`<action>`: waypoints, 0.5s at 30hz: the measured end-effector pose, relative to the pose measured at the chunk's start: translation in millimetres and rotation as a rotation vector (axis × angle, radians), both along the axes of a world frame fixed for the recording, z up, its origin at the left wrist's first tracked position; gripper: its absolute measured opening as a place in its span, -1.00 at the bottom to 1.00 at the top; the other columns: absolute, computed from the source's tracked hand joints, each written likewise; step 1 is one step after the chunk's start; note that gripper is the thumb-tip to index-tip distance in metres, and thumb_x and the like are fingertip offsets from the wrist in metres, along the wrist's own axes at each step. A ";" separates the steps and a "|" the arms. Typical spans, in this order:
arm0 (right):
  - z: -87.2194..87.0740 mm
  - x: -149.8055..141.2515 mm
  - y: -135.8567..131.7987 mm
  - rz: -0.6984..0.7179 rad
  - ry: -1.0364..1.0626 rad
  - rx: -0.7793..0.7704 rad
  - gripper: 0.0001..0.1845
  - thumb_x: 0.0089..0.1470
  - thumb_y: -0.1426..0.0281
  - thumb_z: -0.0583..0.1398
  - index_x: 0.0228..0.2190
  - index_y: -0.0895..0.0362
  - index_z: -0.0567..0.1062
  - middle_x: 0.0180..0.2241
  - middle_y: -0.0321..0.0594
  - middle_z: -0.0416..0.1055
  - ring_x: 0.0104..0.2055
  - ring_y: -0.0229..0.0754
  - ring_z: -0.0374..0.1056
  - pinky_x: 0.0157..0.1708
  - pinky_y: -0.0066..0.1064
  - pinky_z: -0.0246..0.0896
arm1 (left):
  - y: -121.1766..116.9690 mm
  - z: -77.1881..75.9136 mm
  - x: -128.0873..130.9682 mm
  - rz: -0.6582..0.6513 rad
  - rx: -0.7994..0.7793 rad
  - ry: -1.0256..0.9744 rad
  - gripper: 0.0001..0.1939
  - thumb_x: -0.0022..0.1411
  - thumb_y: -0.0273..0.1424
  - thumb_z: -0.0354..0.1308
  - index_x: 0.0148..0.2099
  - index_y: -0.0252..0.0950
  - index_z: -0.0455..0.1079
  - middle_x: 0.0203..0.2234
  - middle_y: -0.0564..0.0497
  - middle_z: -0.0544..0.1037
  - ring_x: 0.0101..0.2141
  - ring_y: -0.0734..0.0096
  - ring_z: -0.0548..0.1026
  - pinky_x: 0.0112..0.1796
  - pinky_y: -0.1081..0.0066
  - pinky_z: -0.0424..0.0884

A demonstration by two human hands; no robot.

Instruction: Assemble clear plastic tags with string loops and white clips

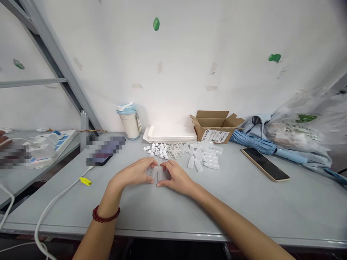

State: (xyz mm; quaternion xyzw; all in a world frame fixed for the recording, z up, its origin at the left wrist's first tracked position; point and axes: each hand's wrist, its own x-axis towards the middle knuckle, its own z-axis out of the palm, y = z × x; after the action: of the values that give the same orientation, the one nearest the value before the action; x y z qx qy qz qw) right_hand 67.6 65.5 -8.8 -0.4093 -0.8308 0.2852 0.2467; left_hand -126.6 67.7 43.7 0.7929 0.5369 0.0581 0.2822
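Observation:
My left hand [135, 173] and my right hand [176, 177] rest close together on the grey table [244, 202], fingers curled around a few small translucent plastic bottles [158, 173] lying between them. Just behind the hands lie a heap of small white caps [157, 149], a tangle of thin white loops [175, 150] and a group of several more translucent bottles [204, 155]. My left wrist wears a dark red bead bracelet [105, 215].
An open cardboard box [215, 127], a stack of white trays [169, 135] and a white-and-blue cup [129, 121] stand at the wall. A phone [265, 163], blue umbrella [260, 144] and plastic bags [303, 122] lie right. A dark phone with white cable [54, 202] lies left.

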 end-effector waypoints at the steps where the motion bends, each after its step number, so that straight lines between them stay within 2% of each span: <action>1: -0.2 0.0 -0.1 0.001 0.004 0.001 -0.37 -0.17 0.20 0.37 -0.06 0.15 0.35 -0.18 -0.10 0.30 -0.10 -0.04 0.25 -0.15 -0.19 0.25 | 0.3 -0.6 -0.6 0.000 0.000 -0.002 -0.56 -0.08 -0.25 0.20 -0.11 -0.23 0.28 -0.14 -0.04 0.43 -0.08 0.19 0.39 -0.10 0.31 0.34; 10: -3.2 -2.0 -1.0 -0.032 0.052 -0.035 -0.38 -0.18 0.22 0.37 -0.12 0.16 0.30 -0.16 -0.10 0.32 -0.14 -0.08 0.25 -0.18 -0.20 0.24 | -0.4 3.2 1.5 -0.003 -0.005 -0.001 -0.60 -0.09 -0.25 0.20 -0.15 -0.21 0.30 -0.18 -0.02 0.44 -0.11 0.17 0.41 -0.12 0.30 0.35; 15: -2.9 -3.0 -1.4 -0.046 0.037 -0.033 -0.42 -0.18 0.21 0.36 -0.16 0.15 0.28 -0.19 -0.12 0.32 -0.16 -0.09 0.26 -0.20 -0.22 0.24 | 0.3 -0.3 -1.7 -0.006 -0.004 -0.026 -0.59 -0.08 -0.25 0.19 -0.13 -0.20 0.32 -0.16 -0.01 0.44 -0.10 0.16 0.39 -0.11 0.28 0.34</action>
State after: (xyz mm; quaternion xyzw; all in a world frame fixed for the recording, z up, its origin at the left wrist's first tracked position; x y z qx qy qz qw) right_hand 64.6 64.1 -11.7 -0.4269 -0.8118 0.3005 0.2617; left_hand -128.3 68.0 43.4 0.7930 0.5311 0.0666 0.2910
